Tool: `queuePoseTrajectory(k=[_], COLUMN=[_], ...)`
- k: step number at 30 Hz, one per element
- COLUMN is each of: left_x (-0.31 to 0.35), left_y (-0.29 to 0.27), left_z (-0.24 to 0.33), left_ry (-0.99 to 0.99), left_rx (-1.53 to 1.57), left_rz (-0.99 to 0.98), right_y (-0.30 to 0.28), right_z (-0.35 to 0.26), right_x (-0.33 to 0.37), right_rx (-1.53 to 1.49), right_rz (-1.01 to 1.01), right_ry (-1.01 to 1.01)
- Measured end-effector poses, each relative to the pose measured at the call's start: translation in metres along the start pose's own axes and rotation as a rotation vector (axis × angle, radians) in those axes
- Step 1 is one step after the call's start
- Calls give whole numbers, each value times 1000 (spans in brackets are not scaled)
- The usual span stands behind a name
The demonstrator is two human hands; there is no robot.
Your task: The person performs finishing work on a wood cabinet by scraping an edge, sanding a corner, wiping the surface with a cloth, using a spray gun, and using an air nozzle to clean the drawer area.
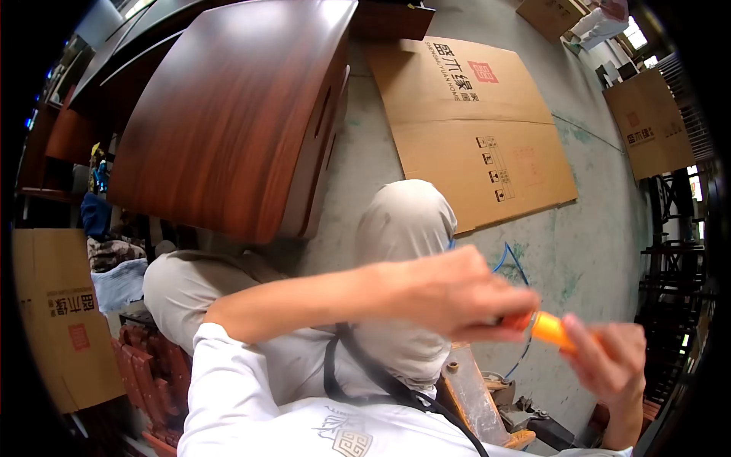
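Note:
Both my hands are together at the lower right, above the floor beside my knee. My left hand (476,293) reaches across my body, its fingers closed round the red-orange end of a short orange tube-shaped object (550,330). My right hand (609,356) grips the brighter yellow-orange end, thumb laid along it. Motion blurs the hands, and the fingers hide much of the object, so its exact kind cannot be made out. A thin blue hose or cord (520,263) runs in loops behind my hands.
A glossy dark-red wooden furniture piece (221,114) stands front left. Flattened cardboard (487,137) lies on the concrete floor. Below my hands is a worn wooden block (476,396) with tools beside it. Cardboard boxes (651,122) and dark frames (670,297) line the right; another person (601,29) is far back.

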State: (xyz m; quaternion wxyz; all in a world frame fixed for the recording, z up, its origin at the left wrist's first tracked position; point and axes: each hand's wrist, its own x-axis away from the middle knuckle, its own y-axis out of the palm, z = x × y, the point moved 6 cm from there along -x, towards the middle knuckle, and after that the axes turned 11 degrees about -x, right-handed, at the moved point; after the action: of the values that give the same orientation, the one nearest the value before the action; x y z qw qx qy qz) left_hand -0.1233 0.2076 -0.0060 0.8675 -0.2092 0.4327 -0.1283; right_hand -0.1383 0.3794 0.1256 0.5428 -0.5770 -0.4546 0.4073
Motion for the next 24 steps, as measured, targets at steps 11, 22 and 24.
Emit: queuePoseTrajectory(k=[11,22,24], left_x=[-99,170,186], left_y=[-4,-29,-30], left_z=[-58,-171,-172], left_ry=[-291,-1196,-1219], left_rx=[-499,-536,-665], left_rz=[284,218,178], right_y=[42,157,164], right_z=[176,179,176], right_x=[-91,-180,-196], right_rx=[-1620,-938,-911], right_rz=[1254,-166,-277], right_ry=[331,150,319])
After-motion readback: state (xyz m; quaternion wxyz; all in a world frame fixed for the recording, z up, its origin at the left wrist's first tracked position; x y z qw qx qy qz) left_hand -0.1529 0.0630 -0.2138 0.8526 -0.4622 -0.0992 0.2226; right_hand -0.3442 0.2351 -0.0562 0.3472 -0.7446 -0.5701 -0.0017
